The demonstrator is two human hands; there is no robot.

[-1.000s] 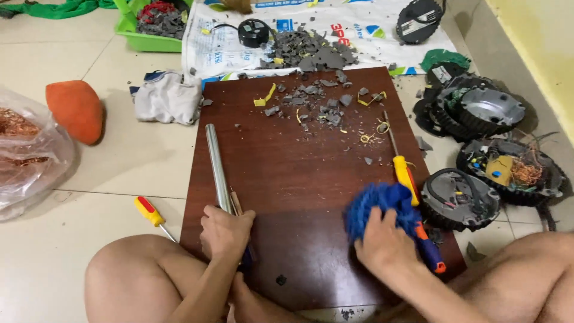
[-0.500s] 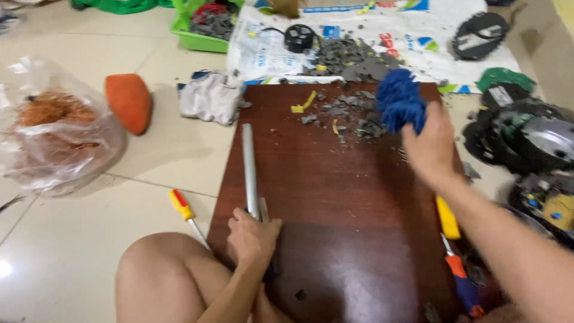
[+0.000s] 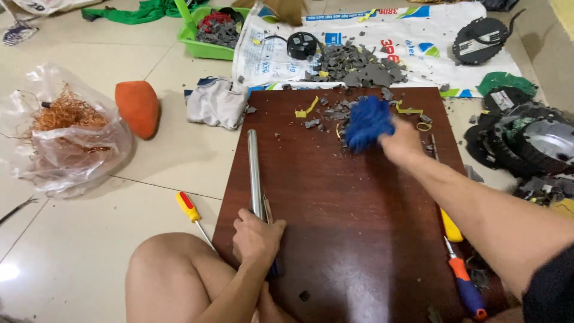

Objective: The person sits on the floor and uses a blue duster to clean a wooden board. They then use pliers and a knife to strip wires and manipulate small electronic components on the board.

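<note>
The right hand, upper centre of the frame, has its grip closed around a shaggy blue cloth, pressed on the dark red-brown wooden board that serves as the surface. Grey plastic fragments lie just left of and above the cloth along the board's top edge; the lower board looks swept, so the wiping seems well along. The left hand, lower centre, rests closed over the near end of a long silver metal tube, though what else it pins is unclear.

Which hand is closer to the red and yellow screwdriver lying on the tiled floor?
Left. The left hand rests just beside the red and yellow screwdriver; the right hand is far across the board.
</note>
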